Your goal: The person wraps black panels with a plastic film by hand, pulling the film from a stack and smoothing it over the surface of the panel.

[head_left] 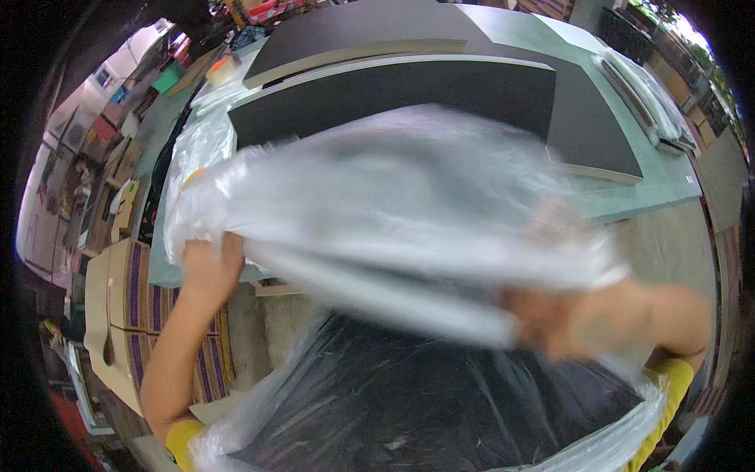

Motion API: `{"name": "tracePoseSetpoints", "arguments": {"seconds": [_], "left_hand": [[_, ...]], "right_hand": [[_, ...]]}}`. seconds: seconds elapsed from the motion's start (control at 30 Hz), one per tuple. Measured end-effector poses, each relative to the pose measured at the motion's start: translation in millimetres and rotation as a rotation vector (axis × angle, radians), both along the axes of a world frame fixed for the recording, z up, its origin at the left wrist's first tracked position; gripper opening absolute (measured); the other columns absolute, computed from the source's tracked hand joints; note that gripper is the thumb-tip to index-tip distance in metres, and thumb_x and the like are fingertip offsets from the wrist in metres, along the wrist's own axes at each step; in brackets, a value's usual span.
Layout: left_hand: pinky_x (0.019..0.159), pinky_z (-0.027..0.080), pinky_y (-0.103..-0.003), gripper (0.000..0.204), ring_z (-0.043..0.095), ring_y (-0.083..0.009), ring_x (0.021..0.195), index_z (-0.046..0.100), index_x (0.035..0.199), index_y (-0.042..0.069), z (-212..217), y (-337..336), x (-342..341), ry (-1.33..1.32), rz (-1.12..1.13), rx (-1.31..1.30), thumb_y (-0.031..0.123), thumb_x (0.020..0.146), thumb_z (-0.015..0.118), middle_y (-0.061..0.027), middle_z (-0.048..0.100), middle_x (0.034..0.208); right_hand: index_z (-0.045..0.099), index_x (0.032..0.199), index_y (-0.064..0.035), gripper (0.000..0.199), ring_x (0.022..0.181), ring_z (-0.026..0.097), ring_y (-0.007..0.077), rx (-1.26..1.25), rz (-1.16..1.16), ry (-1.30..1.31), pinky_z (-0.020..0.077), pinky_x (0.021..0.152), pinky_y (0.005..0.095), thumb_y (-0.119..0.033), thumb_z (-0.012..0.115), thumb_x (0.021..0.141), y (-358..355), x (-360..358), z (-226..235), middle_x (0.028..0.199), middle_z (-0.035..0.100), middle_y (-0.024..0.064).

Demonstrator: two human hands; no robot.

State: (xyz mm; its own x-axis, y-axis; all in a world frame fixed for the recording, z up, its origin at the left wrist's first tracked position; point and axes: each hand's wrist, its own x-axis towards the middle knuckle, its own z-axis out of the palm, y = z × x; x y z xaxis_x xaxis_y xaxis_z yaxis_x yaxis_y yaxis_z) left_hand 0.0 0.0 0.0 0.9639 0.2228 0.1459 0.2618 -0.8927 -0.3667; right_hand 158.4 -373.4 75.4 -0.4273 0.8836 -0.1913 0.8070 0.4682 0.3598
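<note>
A dark flat panel [440, 401] lies close to my body inside clear plastic film. The loose end of that plastic film [377, 197] billows up in front of me, smeared by motion. At its left side my left hand [211, 263] is closed on the film, its fingertips covered by the plastic. My right hand [558, 318] grips the film's edge at the right and is blurred. Behind the film, a black board [409, 82] with a pale edge rests on the green-topped table [629, 193].
More dark boards [354, 31] lie at the back of the table. Plastic-wrapped panels [641, 102] are stacked at its right edge. On the left are a roll of tape [222, 71] and crumpled plastic [200, 141]. Cardboard cartons [126, 283] stand on the floor at the left.
</note>
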Motion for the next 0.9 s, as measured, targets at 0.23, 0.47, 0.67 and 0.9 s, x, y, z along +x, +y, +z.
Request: {"name": "tracePoseSetpoints", "arguments": {"seconds": [0.23,0.47,0.67,0.9], "left_hand": [[0.072,0.044,-0.038,0.023,0.057,-0.0287,0.081,0.055,0.091,0.004,13.8,-51.1,-7.6,0.160,0.204,-0.019,0.018,0.075,0.050,-0.0149,0.058,0.085],[0.061,0.045,-0.039,0.018,0.059,-0.0261,0.070,0.062,0.080,0.007,-16.0,-27.9,-35.0,0.338,0.182,-0.097,0.019,0.069,0.056,-0.0128,0.060,0.070],[0.060,0.046,-0.035,0.014,0.058,-0.0211,0.066,0.059,0.072,0.002,56.7,-48.7,-27.3,0.079,-0.094,-1.242,0.013,0.064,0.062,-0.0112,0.058,0.067],[0.070,0.044,-0.032,0.037,0.056,-0.0253,0.076,0.051,0.096,0.005,16.7,40.4,11.9,-0.855,0.237,-0.363,-0.008,0.061,0.048,-0.0115,0.054,0.079]], "right_hand": [[0.063,0.072,-0.0066,0.012,0.066,0.061,0.0207,0.003,-1.013,-0.110,0.0486,0.058,0.0327,-0.018,0.060,0.068,17.7,101.8,-48.4,0.069,0.062,0.0103],[0.058,0.081,-0.0036,0.013,0.071,0.059,0.0192,-0.113,-0.764,0.531,0.0468,0.063,0.0293,-0.013,0.060,0.072,23.0,53.4,13.0,0.077,0.060,0.0122],[0.056,0.090,-0.0006,0.018,0.077,0.056,0.0144,1.055,-0.984,1.004,0.0447,0.065,0.0253,-0.006,0.057,0.073,-3.7,158.5,-1.8,0.083,0.058,0.0079],[0.053,0.102,-0.0025,0.052,0.096,0.051,0.0243,0.827,-0.689,0.675,0.0417,0.082,0.0312,0.019,0.044,0.056,48.0,116.3,-36.9,0.101,0.053,0.0116]]}}
